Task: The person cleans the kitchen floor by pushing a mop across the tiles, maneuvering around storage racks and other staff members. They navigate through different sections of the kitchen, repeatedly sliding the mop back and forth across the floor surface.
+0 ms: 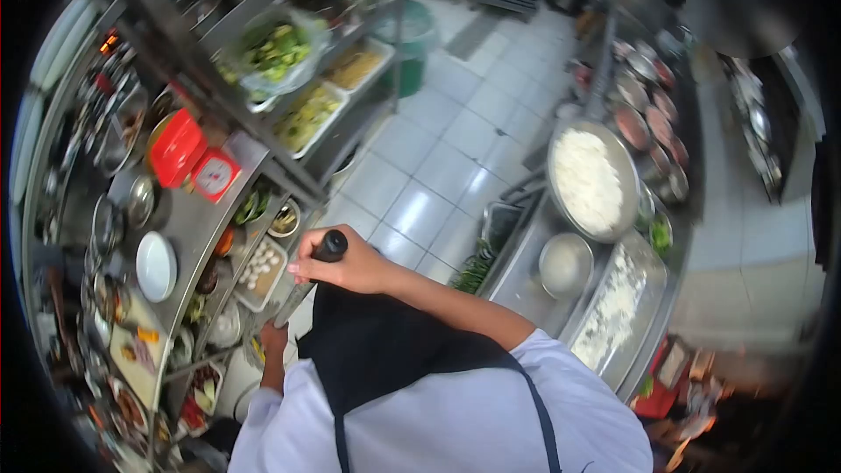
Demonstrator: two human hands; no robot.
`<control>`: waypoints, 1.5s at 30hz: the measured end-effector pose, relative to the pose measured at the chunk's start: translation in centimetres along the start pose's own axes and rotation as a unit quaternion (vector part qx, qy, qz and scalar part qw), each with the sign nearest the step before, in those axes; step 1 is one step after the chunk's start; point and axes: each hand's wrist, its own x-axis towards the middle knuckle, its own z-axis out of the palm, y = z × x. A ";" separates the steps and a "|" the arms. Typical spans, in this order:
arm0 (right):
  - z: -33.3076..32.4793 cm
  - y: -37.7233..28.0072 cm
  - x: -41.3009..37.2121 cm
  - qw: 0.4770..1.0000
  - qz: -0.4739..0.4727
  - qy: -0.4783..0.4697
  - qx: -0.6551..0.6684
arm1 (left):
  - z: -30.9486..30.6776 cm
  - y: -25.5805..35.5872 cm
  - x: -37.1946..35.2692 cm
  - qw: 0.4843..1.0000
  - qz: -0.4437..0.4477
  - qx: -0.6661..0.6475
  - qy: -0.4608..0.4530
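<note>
My right hand (pixel 343 264) is closed round the black handle (pixel 331 245) of a tool, held in front of my dark apron (pixel 377 342). A narrow greyish length, perhaps a blade, runs from that fist down toward my left hand (pixel 274 336). My left hand looks closed and sits lower, beside the shelving; whatever it grips is too small and blurred to name. Something yellow (pixel 257 350) shows just beside it. Close to both hands, a tray of white round pieces (pixel 260 273) rests on a lower shelf.
On the left steel counter (pixel 197 236) stand a red scale (pixel 213 175) and a white bowl (pixel 157 266). Shelving with vegetable trays (pixel 313 118) rises ahead. At right, a large bowl of white food (pixel 590 182) and a metal tray (pixel 644 289) occupy another counter. Tiled floor (pixel 429 210) lies between.
</note>
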 end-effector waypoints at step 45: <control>-45.1 -7.3 32.6 0.943 0.074 -0.304 -0.112 | 6.3 48.4 18.7 0.929 -0.297 -0.091 0.203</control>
